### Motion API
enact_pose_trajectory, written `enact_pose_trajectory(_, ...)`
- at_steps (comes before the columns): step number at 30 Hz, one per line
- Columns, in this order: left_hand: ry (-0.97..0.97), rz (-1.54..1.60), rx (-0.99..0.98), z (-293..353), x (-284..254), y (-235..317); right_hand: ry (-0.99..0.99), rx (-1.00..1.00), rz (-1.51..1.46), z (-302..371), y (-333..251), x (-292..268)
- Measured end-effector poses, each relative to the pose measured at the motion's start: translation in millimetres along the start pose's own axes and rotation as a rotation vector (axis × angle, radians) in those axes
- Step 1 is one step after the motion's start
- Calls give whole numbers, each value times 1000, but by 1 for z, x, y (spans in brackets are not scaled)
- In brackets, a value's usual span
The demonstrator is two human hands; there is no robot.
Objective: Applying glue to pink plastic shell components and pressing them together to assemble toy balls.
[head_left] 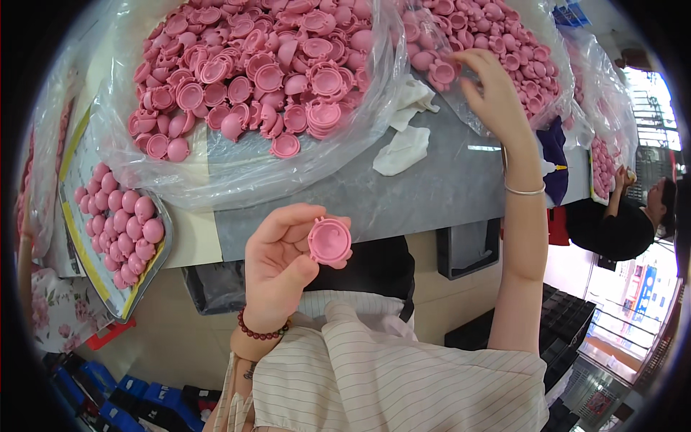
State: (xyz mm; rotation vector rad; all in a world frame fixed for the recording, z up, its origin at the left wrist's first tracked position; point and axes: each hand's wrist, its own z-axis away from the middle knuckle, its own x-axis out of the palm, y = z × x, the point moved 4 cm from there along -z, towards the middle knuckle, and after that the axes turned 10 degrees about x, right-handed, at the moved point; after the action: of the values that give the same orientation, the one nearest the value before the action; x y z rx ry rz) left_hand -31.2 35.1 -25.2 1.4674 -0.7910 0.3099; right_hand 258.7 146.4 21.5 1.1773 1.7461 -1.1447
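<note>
My left hand is closed around the edge of a small pink plastic half-shell, held above the table's near edge with its hollow side facing up. My right hand reaches far right, over a heap of smaller pink plastic pieces in a clear plastic bag. Its thumb and index finger are apart, close to a pink piece at the bag's near side; whether they touch it I cannot tell. Left of that lies a larger heap of pink half-shells on clear plastic sheeting.
At the left, a yellow-edged tray holds several closed pink balls. White crumpled tissue lies on the grey table between the heaps. A dark purple cloth is right of my forearm. Another person works at the far right.
</note>
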Motion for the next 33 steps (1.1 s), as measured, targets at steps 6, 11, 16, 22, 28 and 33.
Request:
enact_pose_trajectory(6,43,-24,-29,3,-11,2,-47,280,-101,10,-2,6)
enact_pose_trajectory(11,63,-44,-16,0,-11,1,-299,442,-886,73,-59,-5)
enact_pose_trajectory(16,44,-47,-49,-6,-5,-4,-486,427,-625,108,-101,21)
enact_pose_trajectory(22,33,-29,-77,-7,-1,-7,-246,16,-262,104,-118,12)
enact_pose_trajectory(28,54,-73,-21,-6,-1,-6,-94,269,-277,108,-111,11)
enact_pose_trajectory(33,-6,-205,0,-6,2,-4,-149,204,-389,102,-111,15)
